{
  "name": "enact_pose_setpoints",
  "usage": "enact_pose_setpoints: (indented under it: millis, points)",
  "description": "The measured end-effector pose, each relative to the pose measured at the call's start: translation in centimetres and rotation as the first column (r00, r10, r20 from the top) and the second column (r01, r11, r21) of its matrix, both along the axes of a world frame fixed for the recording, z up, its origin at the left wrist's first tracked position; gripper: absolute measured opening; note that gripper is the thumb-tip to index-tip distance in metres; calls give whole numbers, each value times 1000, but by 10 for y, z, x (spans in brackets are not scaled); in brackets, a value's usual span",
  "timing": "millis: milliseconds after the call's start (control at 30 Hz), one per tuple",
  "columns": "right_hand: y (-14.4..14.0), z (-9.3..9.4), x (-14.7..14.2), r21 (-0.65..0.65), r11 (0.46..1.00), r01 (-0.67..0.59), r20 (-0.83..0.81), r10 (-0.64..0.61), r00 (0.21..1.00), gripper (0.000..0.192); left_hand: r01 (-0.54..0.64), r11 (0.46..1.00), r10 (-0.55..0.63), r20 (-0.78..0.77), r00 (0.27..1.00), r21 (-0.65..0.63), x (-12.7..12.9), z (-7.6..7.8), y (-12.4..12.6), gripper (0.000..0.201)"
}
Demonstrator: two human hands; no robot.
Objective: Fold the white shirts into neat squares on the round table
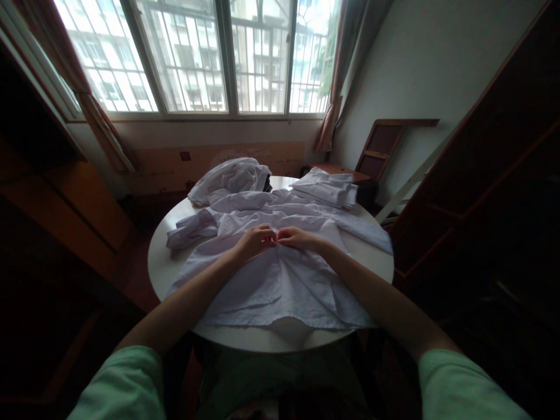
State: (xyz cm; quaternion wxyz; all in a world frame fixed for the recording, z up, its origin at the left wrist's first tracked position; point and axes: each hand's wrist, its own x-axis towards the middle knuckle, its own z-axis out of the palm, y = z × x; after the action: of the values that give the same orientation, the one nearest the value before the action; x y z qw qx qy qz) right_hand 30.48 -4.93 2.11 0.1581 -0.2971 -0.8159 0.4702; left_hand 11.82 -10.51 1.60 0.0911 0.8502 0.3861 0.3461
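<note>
On the round white table (175,274), seen from the head camera, we have a white shirt (280,286) spread flat, its hem hanging toward us over the near edge. Our left hand (256,240) and right hand (295,237) meet at the middle of the garment, fingertips almost touching one another. Both sets of fingers are curled in and pinched close on a small bit of the fabric along the centre front, probably the placket; whether a button sits between them is too small to tell.

Left of our fingers, one sleeve (192,227) lies bunched near the table edge. Right of them, the other sleeve (367,230) stretches out flat toward the rim. Beyond our fingertips, on the far side of the table, a crumpled white garment (231,178) lies heaped to the left, and a folded white garment (326,188) lies neatly to the right.

As we judge it, the work is at an early stage: the shirt is laid out and roughly smoothed, but no fold shows in it, and the sleeves are not yet brought in. One piece seems already folded, one heap looks untouched.

We can read no brand, label or writing anywhere in this view.
</note>
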Motion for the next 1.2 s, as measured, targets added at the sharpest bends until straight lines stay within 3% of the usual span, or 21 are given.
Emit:
enact_pose_setpoints:
  millis: [367,833,1200]
  points:
    - [-1,1,1,-20,1000,-14,21,15,1000,26,-29,997,27,18,999,73,1,-1,-1,7]
    - [0,0,1,10,1000,-21,15,20,1000,17,-35,997,32,40,999,76,2,1,-2,10]
    - [-12,14,1,8,998,56,32,-57,998,12,-26,991,31,-32,999,135,1,2,-2,9]
